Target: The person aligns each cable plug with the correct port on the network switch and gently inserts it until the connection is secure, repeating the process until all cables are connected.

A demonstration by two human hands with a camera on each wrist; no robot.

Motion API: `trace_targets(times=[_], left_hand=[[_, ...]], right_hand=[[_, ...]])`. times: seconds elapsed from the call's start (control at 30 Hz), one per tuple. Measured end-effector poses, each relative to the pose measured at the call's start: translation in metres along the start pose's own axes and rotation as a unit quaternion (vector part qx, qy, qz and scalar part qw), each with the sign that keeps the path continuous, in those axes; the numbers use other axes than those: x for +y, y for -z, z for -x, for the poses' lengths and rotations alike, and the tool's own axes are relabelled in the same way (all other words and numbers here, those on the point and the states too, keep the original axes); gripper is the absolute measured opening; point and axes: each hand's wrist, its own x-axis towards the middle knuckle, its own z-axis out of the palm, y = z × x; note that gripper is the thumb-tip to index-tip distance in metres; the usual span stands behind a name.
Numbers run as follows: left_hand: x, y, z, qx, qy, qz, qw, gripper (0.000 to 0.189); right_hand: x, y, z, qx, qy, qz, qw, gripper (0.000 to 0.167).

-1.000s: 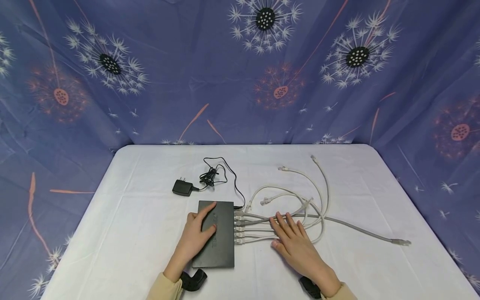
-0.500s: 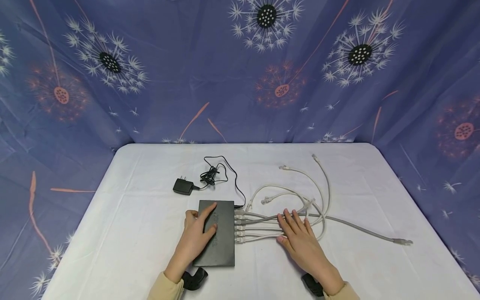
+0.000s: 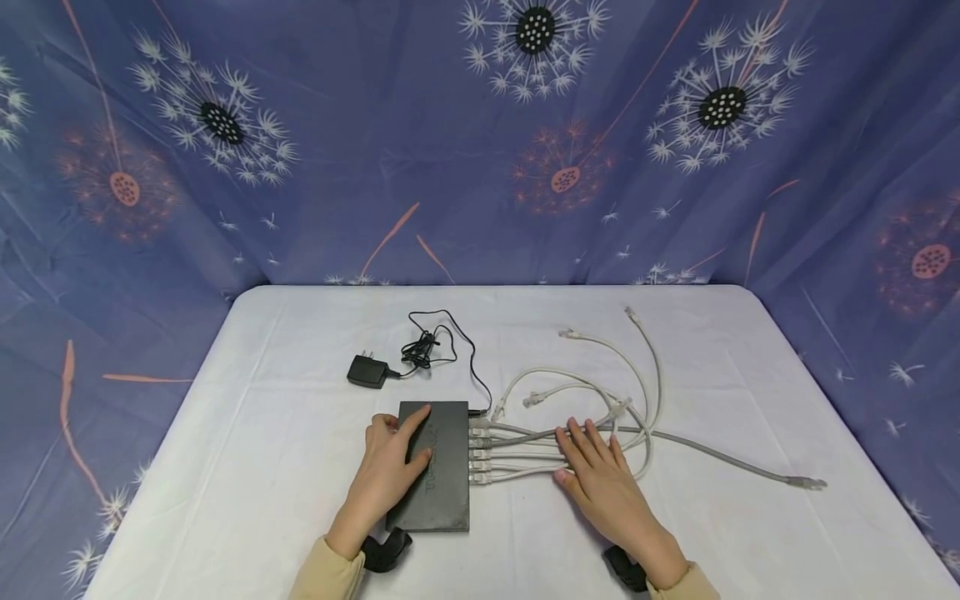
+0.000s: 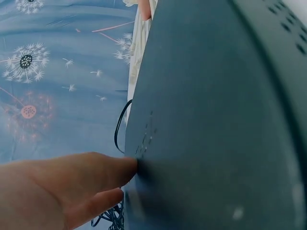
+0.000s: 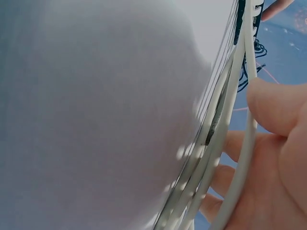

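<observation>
In the head view, a flat black network switch lies on the white table. My left hand is at its left side, with thumb and index finger lying on the top face and the other fingers bent by the edge. The left wrist view shows the thumb touching the dark casing. Several white Ethernet cables and a grey Ethernet cable run from the switch's right side. My right hand rests on them with fairly straight fingers. Cables cross in front of its palm in the right wrist view.
A black power adapter with a bundled cord lies behind the switch, its cord plugged in at the back right corner. Loose cable ends spread toward the back, and the grey one reaches far right. A patterned cloth hangs behind the table.
My right hand has slid a little to the right along the cables, then stayed there. The left hand holds nearly the same place on the switch.
</observation>
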Motion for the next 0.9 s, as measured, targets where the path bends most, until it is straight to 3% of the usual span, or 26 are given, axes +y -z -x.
trace_targets(times=[0.2, 0.33, 0.5, 0.67, 0.9], left_hand=[[-0.001, 0.002, -0.002, -0.009, -0.003, -0.002, 1.0000, 0.051], [-0.001, 0.007, -0.006, 0.011, -0.012, -0.010, 0.9998, 0.053], [0.004, 0.014, -0.014, 0.059, -0.055, -0.011, 0.9967, 0.060], [0.019, 0.019, -0.022, 0.093, -0.102, -0.009, 0.9904, 0.067], [0.044, 0.023, -0.029, 0.131, -0.133, -0.043, 0.9816, 0.077]], right_hand=[[0.001, 0.005, -0.001, -0.016, -0.002, -0.009, 0.9998, 0.056], [0.002, 0.013, -0.005, -0.011, 0.006, -0.030, 0.9995, 0.058], [-0.003, 0.027, -0.014, 0.032, 0.017, -0.048, 0.9982, 0.059], [-0.008, 0.039, -0.026, 0.082, 0.020, -0.049, 0.9952, 0.061], [-0.012, 0.049, -0.046, 0.143, 0.016, -0.033, 0.9891, 0.068]])
